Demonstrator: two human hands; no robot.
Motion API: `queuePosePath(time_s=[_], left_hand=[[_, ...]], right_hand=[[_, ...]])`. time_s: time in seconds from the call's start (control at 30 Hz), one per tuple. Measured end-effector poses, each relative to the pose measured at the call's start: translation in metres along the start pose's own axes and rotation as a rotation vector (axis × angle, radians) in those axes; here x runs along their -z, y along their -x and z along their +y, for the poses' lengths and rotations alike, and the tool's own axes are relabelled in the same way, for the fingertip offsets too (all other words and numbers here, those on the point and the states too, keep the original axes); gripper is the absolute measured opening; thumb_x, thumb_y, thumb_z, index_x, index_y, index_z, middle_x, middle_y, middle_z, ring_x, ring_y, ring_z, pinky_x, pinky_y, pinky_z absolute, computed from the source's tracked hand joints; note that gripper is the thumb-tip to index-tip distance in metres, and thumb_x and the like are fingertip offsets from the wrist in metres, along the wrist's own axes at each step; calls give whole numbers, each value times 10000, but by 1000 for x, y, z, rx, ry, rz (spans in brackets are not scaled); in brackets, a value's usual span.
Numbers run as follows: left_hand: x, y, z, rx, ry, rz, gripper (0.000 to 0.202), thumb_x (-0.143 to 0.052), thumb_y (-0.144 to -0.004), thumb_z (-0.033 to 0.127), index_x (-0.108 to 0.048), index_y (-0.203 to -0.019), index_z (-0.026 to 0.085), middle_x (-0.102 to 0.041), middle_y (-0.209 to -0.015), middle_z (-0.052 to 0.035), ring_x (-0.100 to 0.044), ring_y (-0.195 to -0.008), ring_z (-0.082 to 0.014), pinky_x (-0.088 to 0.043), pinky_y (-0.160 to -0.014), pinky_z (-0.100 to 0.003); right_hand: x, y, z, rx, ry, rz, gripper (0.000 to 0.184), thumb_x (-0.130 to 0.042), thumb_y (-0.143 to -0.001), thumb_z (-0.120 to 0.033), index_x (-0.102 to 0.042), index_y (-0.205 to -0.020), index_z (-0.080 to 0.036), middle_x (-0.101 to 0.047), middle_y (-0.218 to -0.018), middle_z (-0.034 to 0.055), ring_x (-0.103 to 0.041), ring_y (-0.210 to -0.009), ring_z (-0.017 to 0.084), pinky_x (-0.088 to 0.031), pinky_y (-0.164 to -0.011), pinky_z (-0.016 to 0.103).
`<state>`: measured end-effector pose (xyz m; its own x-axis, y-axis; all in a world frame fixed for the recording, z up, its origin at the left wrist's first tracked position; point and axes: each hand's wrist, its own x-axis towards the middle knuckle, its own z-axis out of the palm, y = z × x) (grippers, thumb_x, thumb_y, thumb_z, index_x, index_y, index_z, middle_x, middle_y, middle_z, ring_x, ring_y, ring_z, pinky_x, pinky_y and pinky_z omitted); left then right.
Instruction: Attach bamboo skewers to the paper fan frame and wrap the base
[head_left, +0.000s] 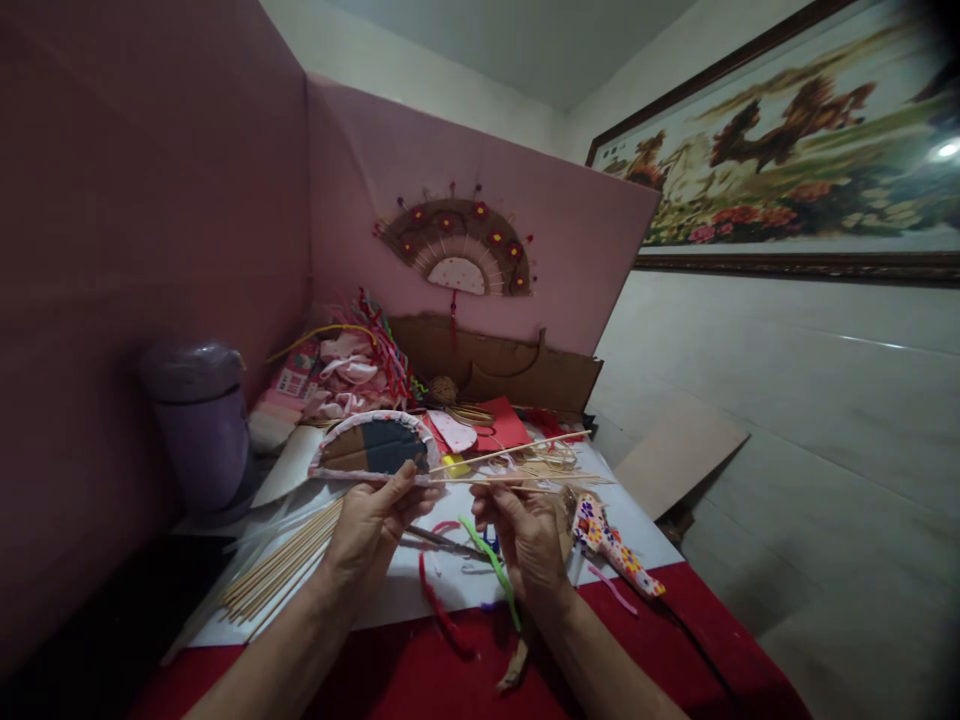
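Observation:
My left hand (382, 505) grips a half-round cardboard piece (375, 447) by its lower right corner. White-and-pink wrapping runs round the rim, and the inner face shows brown and dark patches. Thin wooden sticks (517, 452) extend to the right from that corner. My right hand (521, 525) is closed on one of them, a thin wooden stick (487, 483), with thumb and fingers together. Below the hands lie a green pipe cleaner (491, 570) and a red pipe cleaner (442, 605). A flower-patterned glue gun (615, 545) rests to the right of my right hand.
A bundle of wooden sticks (289, 565) lies at the left on the white sheet (390, 590). Behind are a purple bin (199, 440), a heap of pink cloth (349, 370) and red paper (502, 422). A decorated fan (457, 245) hangs on the pink board (570, 230).

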<state>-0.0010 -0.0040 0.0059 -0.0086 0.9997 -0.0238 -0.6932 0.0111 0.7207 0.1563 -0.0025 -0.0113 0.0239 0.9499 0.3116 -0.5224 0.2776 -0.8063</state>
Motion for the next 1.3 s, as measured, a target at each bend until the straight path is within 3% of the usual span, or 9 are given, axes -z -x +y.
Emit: queuePosePath(time_s=[0.13, 0.27, 0.4, 0.5, 0.57, 0.87, 1.13, 1.23, 1.3], left_hand=[[2, 0, 1, 41, 28, 37, 99, -716, -686, 159, -659, -653, 86, -712, -654, -96, -677, -595, -174, -534, -511, -212], [2, -1, 2, 89, 51, 70, 87, -677, -730, 165, -654, -683, 96, -719, -693, -107, -690, -646, -188, -551, -547, -225], [2, -2, 2, 100, 72, 106, 89, -662, -743, 147, -642, -682, 85, -716, -695, -115, -693, -658, -193, -561, -553, -227], [2, -3, 1, 88, 100, 125, 92, -648, -752, 130, -634, -677, 79, -711, -684, -113, -693, -659, -188, -568, -565, -228], [2, -2, 1, 85, 111, 130, 87, -628, -767, 119, -633, -690, 80, -712, -691, -115, -692, -657, -186, -568, -561, -228], [-2, 2, 3, 94, 111, 135, 145, -557, -812, 97, -626, -684, 92, -705, -643, -95, -684, -596, -170, -555, -520, -222], [-1, 1, 3, 88, 132, 138, 111, -569, -801, 87, -637, -713, 84, -709, -655, -101, -683, -595, -169, -556, -532, -223], [-2, 2, 4, 74, 153, 152, 133, -545, -809, 64, -629, -709, 83, -707, -645, -101, -685, -601, -172, -561, -549, -234], [-2, 1, 4, 74, 152, 164, 138, -541, -814, 70, -626, -705, 84, -705, -635, -102, -685, -598, -176, -564, -554, -242]], right_hand=[[1, 3, 5, 18, 35, 4, 69, -683, -730, -224, -658, -763, -169, -708, -745, 50, -628, -584, 133, -483, -479, 215], [4, 11, 7, 149, 245, -6, 71, -654, -769, -236, -681, -807, -184, -691, -672, 29, -611, -537, 134, -491, -502, 248], [7, 22, 2, 432, 637, -96, 165, -609, -799, -178, -688, -934, -231, -698, -755, 37, -650, -651, 170, -527, -600, 299], [8, 27, -2, 708, 887, -241, 368, -595, -779, -76, -639, -1081, -281, -702, -920, 53, -654, -835, 198, -527, -744, 342], [9, 29, -2, 797, 983, -310, 482, -572, -776, -37, -576, -1181, -298, -691, -988, 58, -643, -897, 203, -520, -781, 352], [12, 32, -1, 872, 1073, -345, 596, -543, -774, -11, -474, -1286, -310, -672, -1015, 73, -634, -915, 213, -524, -773, 363], [13, 34, -2, 953, 1123, -458, 609, -492, -778, -21, -413, -1332, -262, -649, -1059, 111, -620, -951, 233, -518, -770, 377], [8, 36, -10, 1022, 1072, -442, 511, -482, -789, -44, -455, -1266, -227, -647, -1031, 102, -620, -929, 210, -525, -743, 343], [5, 38, -17, 1051, 1064, -374, 339, -467, -818, -92, -533, -1134, -195, -624, -1040, 112, -608, -943, 213, -515, -758, 353]])
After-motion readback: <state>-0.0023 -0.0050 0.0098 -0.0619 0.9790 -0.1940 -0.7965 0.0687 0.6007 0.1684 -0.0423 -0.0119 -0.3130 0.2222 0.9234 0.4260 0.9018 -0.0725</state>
